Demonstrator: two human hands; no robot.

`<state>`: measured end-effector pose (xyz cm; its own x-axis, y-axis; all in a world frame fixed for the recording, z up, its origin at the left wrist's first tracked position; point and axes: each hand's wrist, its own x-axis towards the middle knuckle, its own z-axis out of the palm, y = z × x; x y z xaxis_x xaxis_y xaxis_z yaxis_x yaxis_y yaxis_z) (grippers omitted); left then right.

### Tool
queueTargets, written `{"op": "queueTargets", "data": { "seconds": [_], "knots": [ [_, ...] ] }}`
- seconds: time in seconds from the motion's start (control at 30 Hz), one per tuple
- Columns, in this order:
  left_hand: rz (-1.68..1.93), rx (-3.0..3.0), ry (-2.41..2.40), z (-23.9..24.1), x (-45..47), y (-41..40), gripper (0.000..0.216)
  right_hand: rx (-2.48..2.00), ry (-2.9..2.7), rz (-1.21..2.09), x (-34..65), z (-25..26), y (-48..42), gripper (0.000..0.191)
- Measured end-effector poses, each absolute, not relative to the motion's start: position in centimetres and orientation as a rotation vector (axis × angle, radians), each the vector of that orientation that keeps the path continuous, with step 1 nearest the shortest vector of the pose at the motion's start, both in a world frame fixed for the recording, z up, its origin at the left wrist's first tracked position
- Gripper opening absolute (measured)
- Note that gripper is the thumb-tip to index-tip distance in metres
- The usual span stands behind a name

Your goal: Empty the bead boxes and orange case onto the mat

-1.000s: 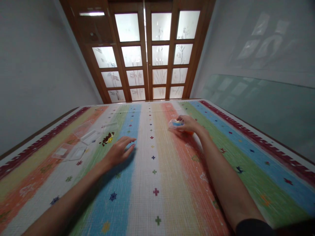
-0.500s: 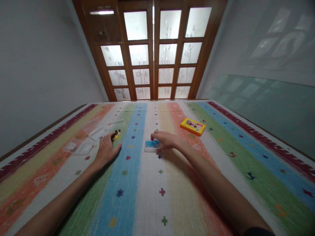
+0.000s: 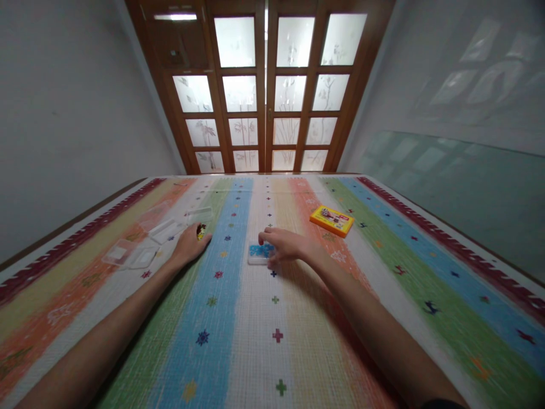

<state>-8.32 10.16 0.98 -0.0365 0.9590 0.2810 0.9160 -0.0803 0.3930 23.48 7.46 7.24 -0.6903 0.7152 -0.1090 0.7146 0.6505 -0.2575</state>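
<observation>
On the striped tablecloth, my left hand (image 3: 191, 245) rests around a small heap of brown and yellow pieces (image 3: 201, 230). Its thumb stands apart from the fingers, and the pieces show in the gap; the hand partly hides them. At the middle of the table lies a small clear plastic box (image 3: 255, 262) with blue pieces (image 3: 258, 250) in it. My right hand (image 3: 284, 245) grips this box at its right end, with the thumb on the near side and a bent forefinger over the far side. The other right fingertips are hidden.
Left of my left hand lie open clear plastic cases (image 3: 145, 257), a white-bottomed one (image 3: 163, 231) and another clear one (image 3: 200, 214). A flat yellow-orange box (image 3: 331, 220) with a printed picture lies at the right. Wooden glass-paned doors (image 3: 266, 122) stand beyond the table.
My left hand has closed in a little on the brown and yellow heap, which now shows smaller. My right hand stays at the box of blue pieces. The view has shifted slightly.
</observation>
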Motion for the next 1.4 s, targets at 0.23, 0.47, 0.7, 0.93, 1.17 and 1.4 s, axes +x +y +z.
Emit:
{"op": "queueTargets", "data": {
  "seconds": [0.23,0.47,0.7,0.93,1.17,1.4],
  "knots": [
    [0.776,2.182,2.026,0.9,-8.5,11.1,0.052,-1.265,-2.867,0.458,23.3,7.7,7.2,0.059],
    [0.789,2.221,1.966,0.8,-8.7,11.7,0.045,-1.269,-2.867,0.427,23.2,7.5,7.2,0.059],
    [0.817,2.244,1.884,1.1,-9.2,11.1,0.036,-1.250,-2.885,0.406,23.2,7.5,7.2,0.059],
    [0.825,2.242,1.794,1.6,-9.7,9.2,0.044,-1.237,-2.907,0.376,23.1,7.7,7.1,0.056],
    [0.781,2.219,1.801,1.7,-10.8,7.7,0.076,-1.268,-2.938,0.357,23.0,8.1,6.8,0.056],
    [0.724,2.258,1.706,0.8,-10.3,8.9,0.068,-1.262,-2.935,0.358,23.0,8.1,6.8,0.056]
  ]
}}
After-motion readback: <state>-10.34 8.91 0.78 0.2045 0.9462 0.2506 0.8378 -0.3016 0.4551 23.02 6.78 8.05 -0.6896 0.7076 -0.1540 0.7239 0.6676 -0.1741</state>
